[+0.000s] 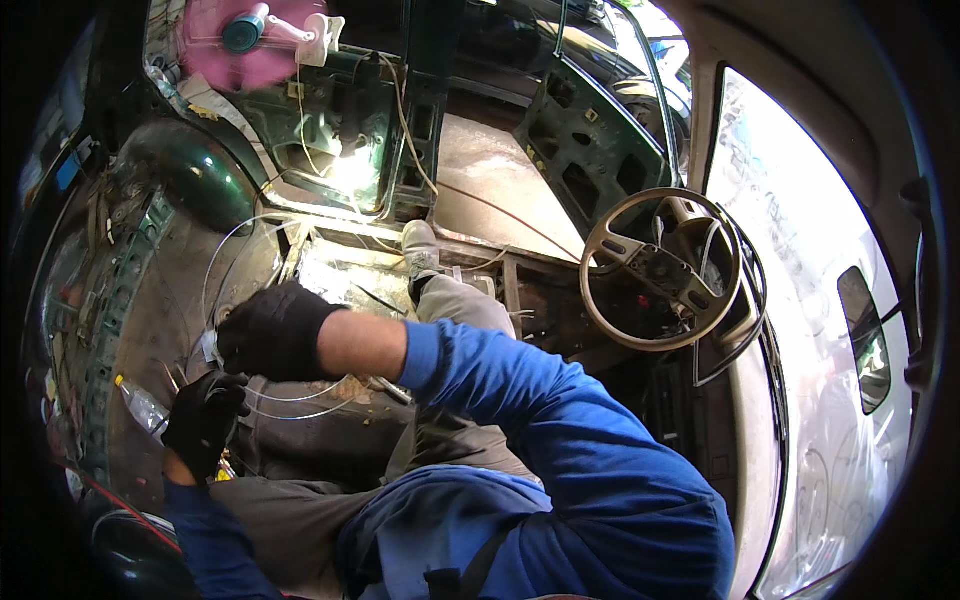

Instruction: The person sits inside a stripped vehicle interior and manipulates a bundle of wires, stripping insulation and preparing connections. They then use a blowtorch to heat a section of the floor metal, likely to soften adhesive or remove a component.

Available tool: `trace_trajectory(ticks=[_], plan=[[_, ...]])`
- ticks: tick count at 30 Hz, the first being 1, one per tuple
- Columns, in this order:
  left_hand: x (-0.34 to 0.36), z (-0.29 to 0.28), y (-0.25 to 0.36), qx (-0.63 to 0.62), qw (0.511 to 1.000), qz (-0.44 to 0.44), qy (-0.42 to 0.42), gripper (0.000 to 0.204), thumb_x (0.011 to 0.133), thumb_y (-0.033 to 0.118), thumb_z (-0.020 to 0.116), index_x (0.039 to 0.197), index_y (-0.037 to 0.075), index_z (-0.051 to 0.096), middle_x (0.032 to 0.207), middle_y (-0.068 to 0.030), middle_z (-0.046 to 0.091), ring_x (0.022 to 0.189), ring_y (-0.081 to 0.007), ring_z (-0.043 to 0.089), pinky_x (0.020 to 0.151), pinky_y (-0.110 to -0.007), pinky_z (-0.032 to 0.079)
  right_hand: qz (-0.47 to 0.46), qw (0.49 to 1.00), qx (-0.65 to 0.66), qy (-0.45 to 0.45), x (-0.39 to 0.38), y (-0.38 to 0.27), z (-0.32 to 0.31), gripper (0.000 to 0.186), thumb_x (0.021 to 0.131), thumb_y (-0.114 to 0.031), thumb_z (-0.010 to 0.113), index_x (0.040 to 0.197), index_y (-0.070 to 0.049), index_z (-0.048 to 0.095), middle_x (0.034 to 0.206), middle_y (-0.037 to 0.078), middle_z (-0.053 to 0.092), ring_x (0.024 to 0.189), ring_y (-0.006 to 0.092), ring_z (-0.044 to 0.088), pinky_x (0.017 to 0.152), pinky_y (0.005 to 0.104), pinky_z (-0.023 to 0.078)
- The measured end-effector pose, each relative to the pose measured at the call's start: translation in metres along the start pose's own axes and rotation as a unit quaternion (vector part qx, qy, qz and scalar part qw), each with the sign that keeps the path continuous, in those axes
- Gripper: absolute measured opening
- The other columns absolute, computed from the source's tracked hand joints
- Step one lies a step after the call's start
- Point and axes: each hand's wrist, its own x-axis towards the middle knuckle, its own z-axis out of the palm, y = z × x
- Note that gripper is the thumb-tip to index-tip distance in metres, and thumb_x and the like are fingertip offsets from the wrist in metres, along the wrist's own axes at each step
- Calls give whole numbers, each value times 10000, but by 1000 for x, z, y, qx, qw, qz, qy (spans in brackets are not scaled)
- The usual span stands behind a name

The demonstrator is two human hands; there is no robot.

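A loop of thin white wire or tube (206, 285) curves round my gloved hands. My right hand (278, 333), in a black glove, is closed on the loop, with its forearm reaching across from the right. A small whitish piece (211, 347) shows at its fingertips. Just below it my left hand (203, 425), also black-gloved, has its fingers curled together against the lower strands of the loop. Exactly what lies inside the fingers is hidden. A clear plastic bottle with a yellow cap (143, 408) lies beside my left hand.
I sit inside a stripped car body. A steering wheel (661, 269) stands at the right, before an open green door (598, 140). At the far left a pink fan (225, 50) spins near a bright lamp (355, 172). Cables hang by the pillar; a red cable (130, 508) runs at lower left.
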Motion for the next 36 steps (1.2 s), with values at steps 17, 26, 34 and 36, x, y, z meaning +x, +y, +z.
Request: trace_trajectory(ticks=[17, 26, 34, 36], plan=[[13, -18, -34, -644, 714, 151, 229, 573, 1125, 480, 471, 1387, -13, 601, 1233, -211, 740, 1187, -403, 700, 1130, -603, 495, 136, 933, 290, 164, -33, -38, 68, 438, 1057, -170, 669, 1481, -76, 613, 955, 193, 739, 823, 246, 732, 781, 365, 571], [12, -16, -50, -665, 687, 266, 120, 529, 1147, 422, 433, 1361, -15, 638, 1281, -219, 728, 1240, -424, 675, 1148, -634, 477, 224, 860, 450, 88, -39, -26, 78, 271, 1078, -264, 643, 1200, -55, 763, 837, 35, 775, 630, 73, 629, 615, 290, 544], [5, -4, -83, -462, 813, 88, 342, 599, 1074, 350, 624, 1544, 8, 480, 1591, -206, 488, 1419, -370, 532, 1217, -525, 408, 85, 950, 261, 152, -42, 9, 60, 185, 979, -247, 676, 1029, -92, 763, 924, 162, 761, 855, 357, 744, 779, 446, 584], [-11, -13, -102, 96, 921, 140, 352, 728, 982, 286, 737, 1586, 17, 433, 1606, -201, 469, 1458, -357, 490, 1231, -495, 388, 105, 979, 152, 85, -44, 18, 54, 212, 955, -210, 666, 1117, -124, 773, 1003, 120, 775, 901, 344, 750, 810, 448, 596]])
